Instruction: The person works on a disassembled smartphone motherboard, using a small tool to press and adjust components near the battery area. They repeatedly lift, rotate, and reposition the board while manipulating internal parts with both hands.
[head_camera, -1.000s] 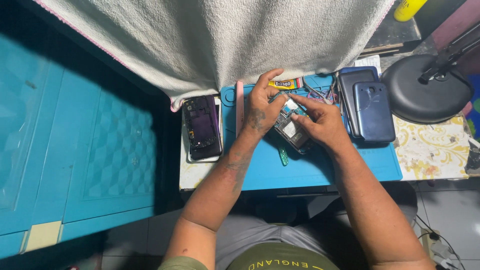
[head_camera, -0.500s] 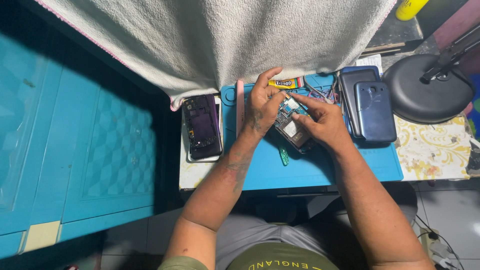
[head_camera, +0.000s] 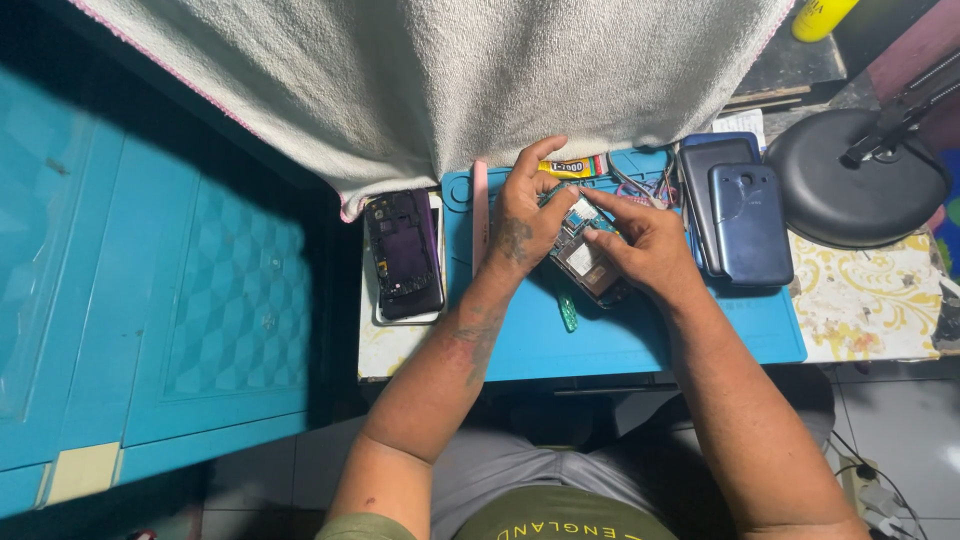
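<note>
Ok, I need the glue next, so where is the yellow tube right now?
In the head view the yellow tube lies at the far edge of the blue mat, just beyond the left hand, below the hanging towel.

Your hands cover most of the opened phone (head_camera: 585, 262), so you cannot tell what your fingertips (head_camera: 590, 197) touch on it. The towel (head_camera: 440, 80) hides the back of the bench (head_camera: 860, 300). The yellow bottle (head_camera: 822, 15) at upper right is cut off by the top edge, and the lamp arm (head_camera: 905, 105) by the right edge.
</note>
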